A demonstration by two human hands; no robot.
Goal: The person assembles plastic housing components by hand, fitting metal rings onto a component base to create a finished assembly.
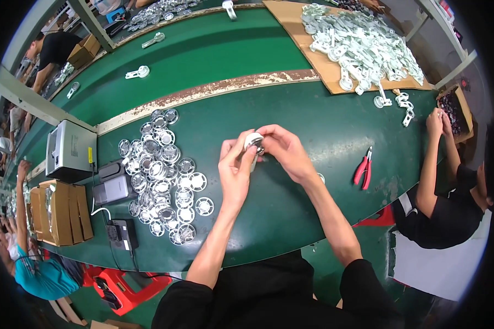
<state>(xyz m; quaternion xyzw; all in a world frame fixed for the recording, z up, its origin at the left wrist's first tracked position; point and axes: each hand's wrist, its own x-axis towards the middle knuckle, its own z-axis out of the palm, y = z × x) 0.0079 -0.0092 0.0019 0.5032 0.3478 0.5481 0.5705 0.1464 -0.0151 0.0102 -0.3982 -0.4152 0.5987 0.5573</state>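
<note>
Over the middle of the green table, my left hand (235,170) closes its fingers round a white plastic part with a round head (253,139). My right hand (288,152) pinches the same head from the other side. Something shiny shows inside the head; fingers hide most of it. To the left lies a loose pile of shiny silver spoked discs (162,170). Red-handled pliers (363,169) lie to the right. A small pale piece (321,177) peeks out beside my right forearm.
White handled parts are heaped on a cardboard sheet (332,82) at the far right. A green belt (203,55) carries a few more beyond a worn ledge. At left stand a grey metal box (71,151), black devices (114,189) and cardboard boxes (60,211). Other people work at both sides.
</note>
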